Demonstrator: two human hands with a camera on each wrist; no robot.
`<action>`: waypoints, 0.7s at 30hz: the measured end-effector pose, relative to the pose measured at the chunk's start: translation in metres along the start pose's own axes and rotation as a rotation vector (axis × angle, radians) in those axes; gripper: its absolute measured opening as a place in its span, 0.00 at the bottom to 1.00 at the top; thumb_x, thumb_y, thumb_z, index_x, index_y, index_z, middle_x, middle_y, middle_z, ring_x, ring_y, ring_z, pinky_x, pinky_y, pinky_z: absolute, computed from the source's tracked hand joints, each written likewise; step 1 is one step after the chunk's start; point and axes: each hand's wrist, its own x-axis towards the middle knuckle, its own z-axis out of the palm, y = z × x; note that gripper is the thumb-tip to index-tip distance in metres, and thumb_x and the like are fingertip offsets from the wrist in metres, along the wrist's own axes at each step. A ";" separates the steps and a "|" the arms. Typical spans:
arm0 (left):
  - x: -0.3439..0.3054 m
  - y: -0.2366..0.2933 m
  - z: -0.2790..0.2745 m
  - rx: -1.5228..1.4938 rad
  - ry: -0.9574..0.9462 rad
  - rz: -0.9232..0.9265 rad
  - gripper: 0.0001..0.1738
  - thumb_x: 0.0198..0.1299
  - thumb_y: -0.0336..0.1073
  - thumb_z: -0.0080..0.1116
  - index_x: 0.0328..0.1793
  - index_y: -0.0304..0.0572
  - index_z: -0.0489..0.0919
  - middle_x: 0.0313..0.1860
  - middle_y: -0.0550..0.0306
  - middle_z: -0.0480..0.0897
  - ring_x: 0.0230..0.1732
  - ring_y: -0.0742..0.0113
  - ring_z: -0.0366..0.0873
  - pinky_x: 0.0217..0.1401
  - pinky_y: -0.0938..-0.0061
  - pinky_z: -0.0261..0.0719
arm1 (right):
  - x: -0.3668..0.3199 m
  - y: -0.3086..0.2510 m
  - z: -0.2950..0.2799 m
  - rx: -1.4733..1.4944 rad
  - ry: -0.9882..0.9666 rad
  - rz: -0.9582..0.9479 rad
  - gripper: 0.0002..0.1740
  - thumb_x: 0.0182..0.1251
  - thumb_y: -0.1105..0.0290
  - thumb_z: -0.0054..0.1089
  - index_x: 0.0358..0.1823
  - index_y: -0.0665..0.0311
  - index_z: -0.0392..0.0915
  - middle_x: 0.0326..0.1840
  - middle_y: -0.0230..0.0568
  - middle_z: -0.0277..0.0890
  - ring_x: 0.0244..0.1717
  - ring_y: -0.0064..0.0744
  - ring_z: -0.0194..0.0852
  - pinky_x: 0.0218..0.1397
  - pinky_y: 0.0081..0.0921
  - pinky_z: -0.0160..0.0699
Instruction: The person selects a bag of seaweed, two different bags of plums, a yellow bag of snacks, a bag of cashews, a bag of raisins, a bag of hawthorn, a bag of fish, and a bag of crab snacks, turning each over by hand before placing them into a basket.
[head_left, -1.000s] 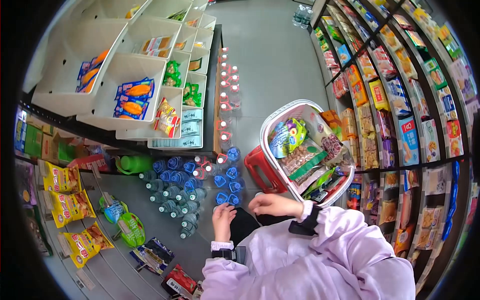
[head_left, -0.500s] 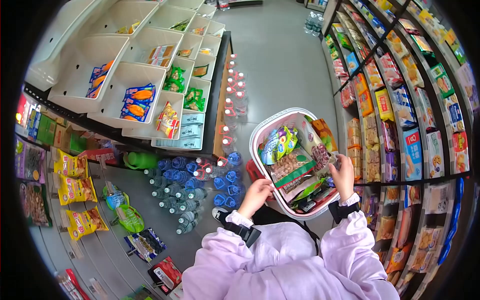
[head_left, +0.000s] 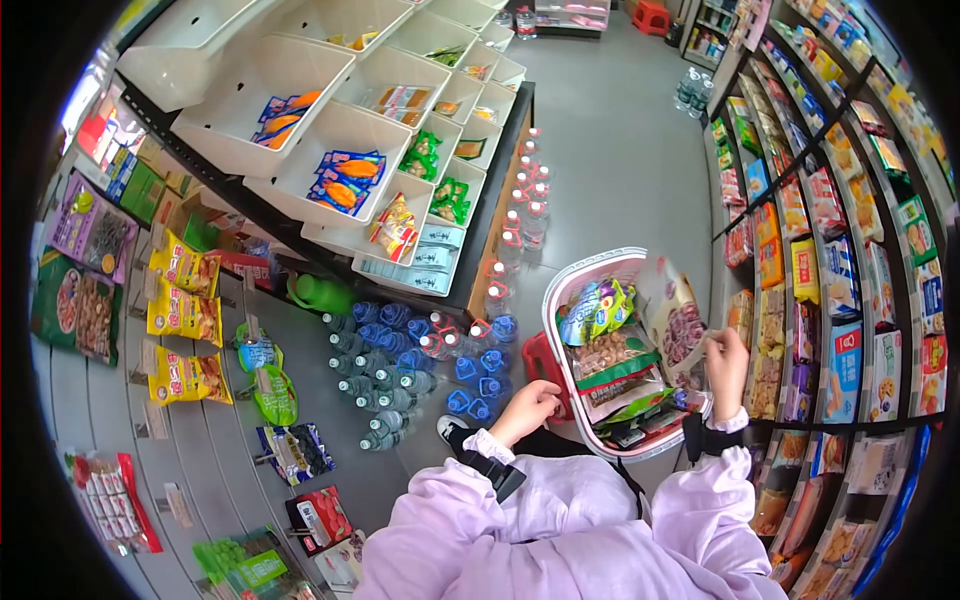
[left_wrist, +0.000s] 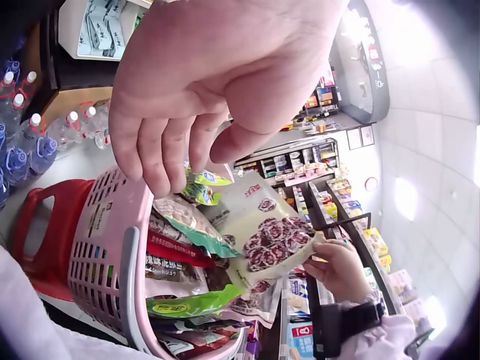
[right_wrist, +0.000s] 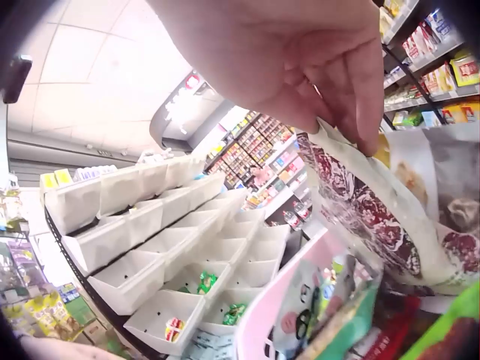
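Note:
A pink-and-white shopping basket (head_left: 556,345) stands in front of the person, filled with snack bags. My right hand (head_left: 727,368) pinches the edge of a pale snack bag (head_left: 680,335) printed with dark red dried fruit, lifting it upright at the basket's right side. In the right wrist view, the thumb and fingertips close on the top corner of this bag (right_wrist: 367,206). My left hand (head_left: 528,410) hovers beside the basket's near left rim, fingers loosely bent with nothing in them. A green-banded bag of nuts (head_left: 615,358) and a bright green bag (head_left: 640,402) lie inside the basket.
Beneath the basket is a red plastic support (head_left: 545,375). Several water bottles (head_left: 385,375) stand on the floor to the left, below white display bins (head_left: 330,130). Yellow snack bags (head_left: 185,320) hang on the left wall. Packed snack shelves (head_left: 800,290) line the right.
Both hands have moved to the basket from in front of the body. The right hand has taken hold of the dried-fruit bag and raised it; the left has drawn slightly off the rim.

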 end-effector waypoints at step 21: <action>-0.071 0.030 -0.039 -0.875 0.394 0.467 0.19 0.60 0.34 0.52 0.56 0.36 0.67 0.50 0.58 0.73 0.51 0.71 0.71 0.55 0.72 0.70 | -0.052 -0.115 0.085 1.309 -0.903 0.410 0.04 0.60 0.74 0.50 0.34 0.60 0.65 0.35 0.32 0.71 0.38 0.22 0.70 0.44 0.24 0.70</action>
